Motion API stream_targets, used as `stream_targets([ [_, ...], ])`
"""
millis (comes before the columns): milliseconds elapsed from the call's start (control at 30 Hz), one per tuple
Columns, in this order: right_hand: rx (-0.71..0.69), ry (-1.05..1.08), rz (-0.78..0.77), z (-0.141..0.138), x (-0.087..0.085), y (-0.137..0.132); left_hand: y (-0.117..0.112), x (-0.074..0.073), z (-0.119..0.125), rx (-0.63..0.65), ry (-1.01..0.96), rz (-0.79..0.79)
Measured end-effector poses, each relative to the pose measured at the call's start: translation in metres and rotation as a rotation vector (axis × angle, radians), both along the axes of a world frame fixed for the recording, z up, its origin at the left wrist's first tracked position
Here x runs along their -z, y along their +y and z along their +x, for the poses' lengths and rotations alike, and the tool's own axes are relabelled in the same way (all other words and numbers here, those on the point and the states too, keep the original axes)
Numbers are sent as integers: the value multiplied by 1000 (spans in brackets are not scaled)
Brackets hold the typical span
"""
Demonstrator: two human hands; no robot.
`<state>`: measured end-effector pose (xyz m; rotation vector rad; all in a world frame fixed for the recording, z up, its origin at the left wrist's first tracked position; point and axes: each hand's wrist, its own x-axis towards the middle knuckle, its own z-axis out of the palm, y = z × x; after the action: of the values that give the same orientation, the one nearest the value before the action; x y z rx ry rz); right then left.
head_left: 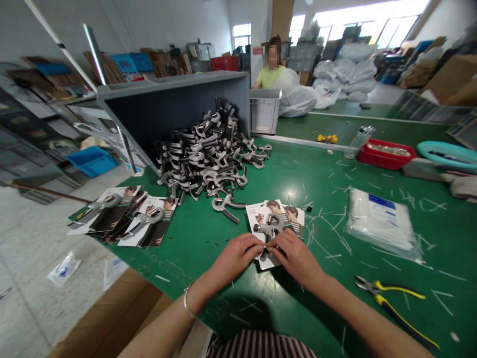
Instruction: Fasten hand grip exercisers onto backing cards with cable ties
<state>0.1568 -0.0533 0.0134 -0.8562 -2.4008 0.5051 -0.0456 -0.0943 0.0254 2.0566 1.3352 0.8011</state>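
Note:
A grey-and-black hand grip strengthener (275,223) lies on a printed backing card (272,262) in front of me, with further cards (297,217) under or beside it. Over its lower handle, my left hand (238,253) and my right hand (294,256) meet fingertip to fingertip. Both are closed in a pinch; whatever is between the fingers is too small to make out. One loose grip strengthener (227,206) rests just beyond the cards. At the left, carded grip strengtheners (147,221) lie in an overlapping pile.
A tipped grey crate (175,82) spills a heap of grip strengtheners (212,149). To the right are a plastic bag of white strips (383,223), yellow-handled cutting pliers (391,298), a red tray (385,154) and scattered white offcuts. Across the table sits a person (271,72).

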Motion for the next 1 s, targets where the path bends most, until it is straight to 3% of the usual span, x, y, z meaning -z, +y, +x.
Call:
stream_targets([
  [167, 33, 19, -48, -2, -2, 0, 2, -13, 6, -81, 368, 109],
  [233, 23, 1, -44, -2, -5, -1, 3, -19, 7, -33, 317, 97],
  [333, 14, -16, -53, 2, -7, -2, 4, -21, 6, 0, 72, 23],
  [467, 59, 82, -128, 4, -3, -1, -3, -3, 10, -91, -120, -8],
  [567, 4, 187, -205, 0, 0, 1, -11, 22, 16, -207, -61, 53],
  [700, -52, 170, -242, -5, 1, 1, -17, 46, 19, -284, -29, 112],
  [833, 7, 179, -247, -6, 2, 2, -18, 52, 19, -275, -20, 151],
  [1000, -40, 155, -184, -8, 1, 5, -20, 54, 24, -344, -20, 197],
])
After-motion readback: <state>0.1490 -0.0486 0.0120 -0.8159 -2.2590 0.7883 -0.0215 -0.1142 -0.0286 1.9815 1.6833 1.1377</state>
